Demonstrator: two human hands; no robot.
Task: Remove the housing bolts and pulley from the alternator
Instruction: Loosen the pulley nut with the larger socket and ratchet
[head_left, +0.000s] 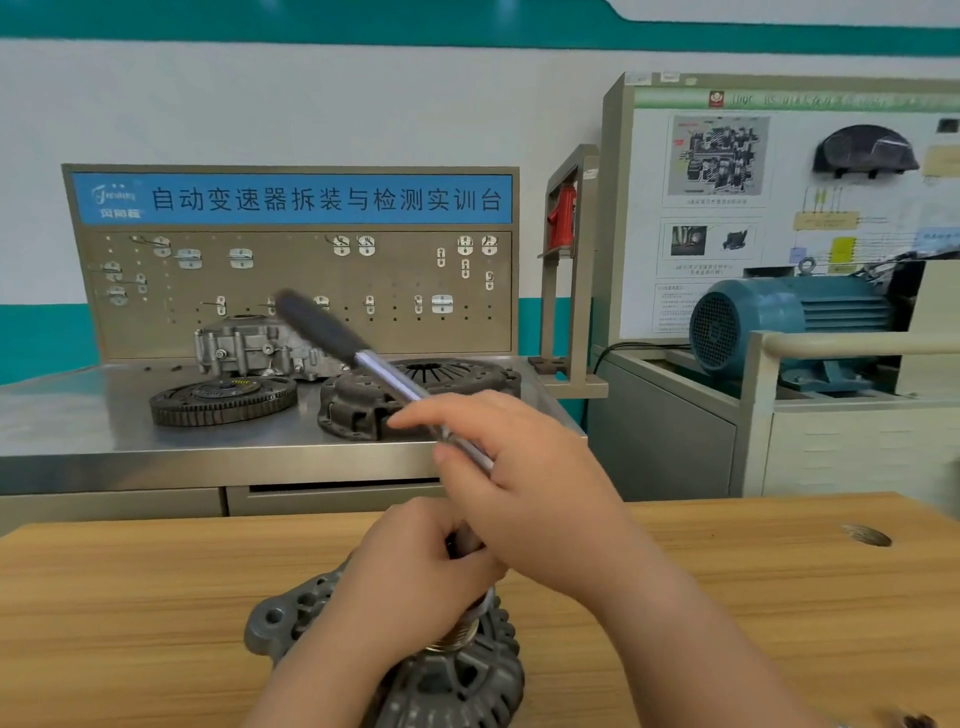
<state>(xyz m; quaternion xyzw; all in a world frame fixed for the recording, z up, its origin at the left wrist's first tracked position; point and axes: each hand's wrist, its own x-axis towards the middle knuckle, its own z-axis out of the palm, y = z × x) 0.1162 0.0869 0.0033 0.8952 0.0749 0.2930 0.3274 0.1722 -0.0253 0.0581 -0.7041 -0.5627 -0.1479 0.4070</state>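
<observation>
A grey cast alternator (291, 623) lies on the wooden table (130, 597) at the bottom centre, its grooved pulley (457, 636) facing up. A ratchet wrench (332, 332) with a dark handle and shiny shaft slants up to the left from above the pulley. My left hand (415, 577) is closed around the wrench's head end just over the pulley. Higher on the shiny shaft sits my right hand (519, 467), fingers wrapped on it and index finger stretched out. The housing bolts are hidden by my hands and arms.
Behind the table stands a steel bench (78, 415) with a flywheel (223, 397), a clutch cover (363, 405), a gearbox part (249, 345) and a tool pegboard (291, 291). A blue electric motor (779, 322) sits at the right. The table has a hole (867, 535) near its right side.
</observation>
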